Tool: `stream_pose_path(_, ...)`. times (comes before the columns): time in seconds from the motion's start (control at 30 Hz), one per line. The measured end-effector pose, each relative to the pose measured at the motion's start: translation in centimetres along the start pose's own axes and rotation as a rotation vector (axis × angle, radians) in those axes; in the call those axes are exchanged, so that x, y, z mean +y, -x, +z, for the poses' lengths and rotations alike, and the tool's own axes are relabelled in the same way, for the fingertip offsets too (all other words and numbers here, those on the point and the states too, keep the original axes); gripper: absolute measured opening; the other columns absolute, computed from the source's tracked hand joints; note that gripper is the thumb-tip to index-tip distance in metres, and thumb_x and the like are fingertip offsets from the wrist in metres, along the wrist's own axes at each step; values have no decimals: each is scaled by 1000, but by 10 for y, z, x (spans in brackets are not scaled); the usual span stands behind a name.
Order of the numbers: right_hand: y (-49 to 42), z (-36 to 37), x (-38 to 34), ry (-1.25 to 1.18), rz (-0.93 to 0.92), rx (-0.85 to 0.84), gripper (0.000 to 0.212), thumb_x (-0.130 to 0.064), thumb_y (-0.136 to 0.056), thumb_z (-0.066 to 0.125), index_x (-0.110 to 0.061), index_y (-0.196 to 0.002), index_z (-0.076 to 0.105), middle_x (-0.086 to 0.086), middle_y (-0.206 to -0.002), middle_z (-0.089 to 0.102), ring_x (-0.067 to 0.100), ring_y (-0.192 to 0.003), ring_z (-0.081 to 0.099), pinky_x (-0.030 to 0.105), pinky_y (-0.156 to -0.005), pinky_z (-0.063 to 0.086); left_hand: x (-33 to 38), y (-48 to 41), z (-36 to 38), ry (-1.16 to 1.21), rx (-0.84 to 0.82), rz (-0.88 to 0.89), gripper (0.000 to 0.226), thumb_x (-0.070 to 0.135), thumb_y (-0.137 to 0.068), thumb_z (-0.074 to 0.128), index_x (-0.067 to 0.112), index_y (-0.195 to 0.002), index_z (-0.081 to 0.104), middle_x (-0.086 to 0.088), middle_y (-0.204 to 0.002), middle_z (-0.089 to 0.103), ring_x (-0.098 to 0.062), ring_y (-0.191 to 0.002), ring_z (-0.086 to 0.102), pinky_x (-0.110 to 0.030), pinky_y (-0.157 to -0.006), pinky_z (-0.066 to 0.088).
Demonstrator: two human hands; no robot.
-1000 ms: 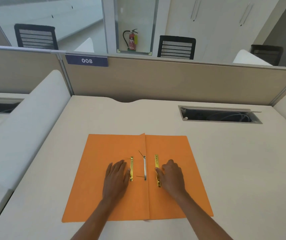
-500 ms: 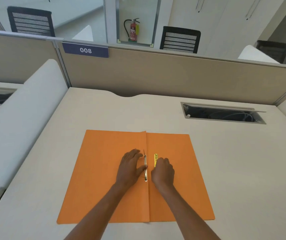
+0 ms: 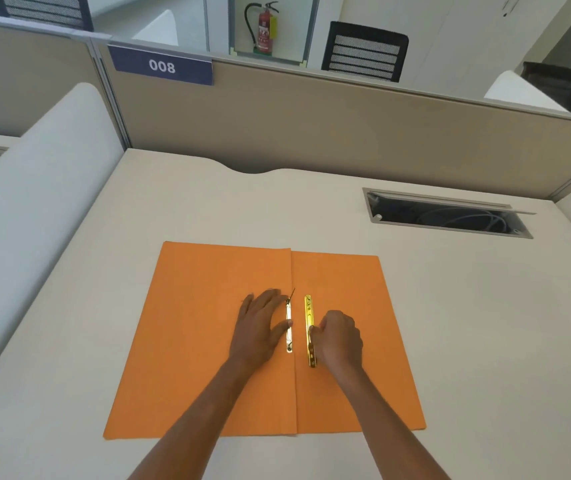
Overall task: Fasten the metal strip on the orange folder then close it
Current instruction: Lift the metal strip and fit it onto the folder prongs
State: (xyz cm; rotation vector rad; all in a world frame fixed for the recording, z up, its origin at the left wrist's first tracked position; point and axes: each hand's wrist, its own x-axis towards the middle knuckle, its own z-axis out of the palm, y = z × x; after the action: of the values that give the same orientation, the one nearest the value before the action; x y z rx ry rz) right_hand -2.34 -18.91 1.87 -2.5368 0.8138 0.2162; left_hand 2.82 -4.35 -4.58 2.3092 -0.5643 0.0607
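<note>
The orange folder (image 3: 207, 341) lies open and flat on the desk. A silvery fastener base (image 3: 288, 329) runs along its centre fold, with one thin prong standing up at the far end. A gold metal strip (image 3: 310, 315) lies just right of the fold. My left hand (image 3: 259, 327) rests flat on the left flap, fingers spread, thumb touching the silvery base. My right hand (image 3: 341, 337) is curled beside the gold strip, its fingertips pinching the strip's middle. A second gold strip seen earlier is hidden under my left hand.
The beige desk (image 3: 467, 323) has an open cable hatch (image 3: 446, 218) at the back right. A partition wall (image 3: 311, 123) with a "008" sign closes off the far edge. A white padded divider (image 3: 34, 202) runs along the left.
My left hand slid right from the flap to the centre fold, covering the left gold strip. My right hand curled onto the right strip. The view tilted further down.
</note>
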Motion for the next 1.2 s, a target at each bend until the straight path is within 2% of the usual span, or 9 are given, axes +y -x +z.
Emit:
stream_pose_path(0.13, 17, 2, 11, 90, -60, -1, 28, -40, -87, 66, -12, -89, 59, 6, -97, 63, 28, -87, 62, 29, -64, 39, 0, 0, 2, -10, 21, 8, 42, 34, -91, 60, 25, -131, 53, 4, -143, 49, -9, -137, 36, -34, -119, 7)
stream_pose_path(0.3, 29, 10, 3, 164, -124, 29, 15, -24, -94, 59, -10, -97, 59, 9, -106, 62, 29, -96, 62, 30, -68, 38, 2, 0, 1, -5, 15, 1, 48, 32, -91, 61, 23, -136, 49, 4, -143, 49, -10, -137, 37, -36, -119, 9)
stream_pose_path(0.57, 12, 6, -3, 50, 108, -121, 22, -18, -87, 60, -9, -106, 56, 10, -112, 59, 34, -103, 60, 31, -71, 41, 2, 0, 1, -29, -4, 0, 52, 32, -91, 60, 22, -139, 45, 3, -145, 47, -10, -138, 35, -38, -119, 9)
stream_pose_path(0.63, 4, 1, 0, -59, 155, -182, 19, -14, -82, 62, -6, -100, 60, 12, -103, 64, 35, -95, 64, 34, -68, 46, 2, 0, 1, -29, -9, -5, 52, 32, -91, 61, 22, -139, 45, 3, -146, 47, -10, -138, 34, -37, -119, 8)
stream_pose_path(0.73, -2, -5, 7, -441, 115, -276, 3, -3, -76, 66, -1, -76, 64, 13, -65, 67, 27, -56, 64, 34, -53, 49, 3, -1, 0, -23, -7, -11, 53, 31, -90, 62, 22, -140, 44, 4, -146, 46, -9, -138, 33, -36, -119, 7)
stream_pose_path(0.8, -2, -10, 11, -666, 86, -306, 8, 1, -78, 70, -1, -81, 63, 5, -53, 63, 17, -44, 56, 27, -44, 44, 4, -2, 0, -14, -6, -17, 54, 31, -90, 63, 22, -140, 45, 3, -145, 47, -10, -138, 33, -36, -119, 7)
stream_pose_path(0.97, 3, -15, 10, -1051, -15, -348, 26, 5, -83, 70, -6, -105, 64, 12, -72, 64, 18, -50, 55, 26, -44, 46, 8, -4, 0, 24, -8, -30, 56, 25, -88, 65, 26, -140, 44, 2, -144, 48, -12, -137, 36, -41, -119, 11)
stream_pose_path(1.07, 5, -14, 7, -1091, -38, -322, 6, -5, -89, 67, -5, -95, 67, 17, -74, 62, 16, -48, 52, 26, -45, 47, 10, -4, 2, 66, -1, -43, 59, 20, -86, 67, 29, -139, 44, 3, -145, 47, -11, -136, 37, -41, -119, 12)
stream_pose_path(1.2, 7, -14, 3, -983, -106, -236, 14, -13, -91, 67, -6, -79, 70, 13, -62, 60, 15, -41, 46, 27, -41, 43, 8, -3, 6, 93, 12, -47, 57, 18, -85, 67, 28, -137, 46, 3, -144, 48, -10, -136, 37, -41, -119, 14)
